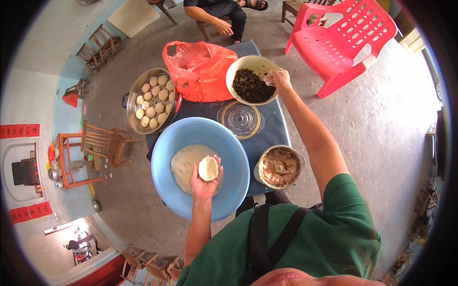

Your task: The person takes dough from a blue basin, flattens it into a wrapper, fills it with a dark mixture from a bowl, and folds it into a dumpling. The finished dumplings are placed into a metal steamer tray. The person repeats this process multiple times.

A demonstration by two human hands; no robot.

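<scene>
On the palm of my left hand lies a flattened round of dough, held over a blue plastic basin. A large mass of pale dough rests in the basin. My right hand reaches over the rim of a cream bowl that holds a dark chopped filling; its fingertips are bent together, and whether they pinch anything cannot be told. A food processor bowl of minced meat with a central blade stands near my body.
A steamer pot with many round dough balls stands left of a red plastic bag. A clear round lid lies on the dark table. A pink plastic chair and a seated person are beyond.
</scene>
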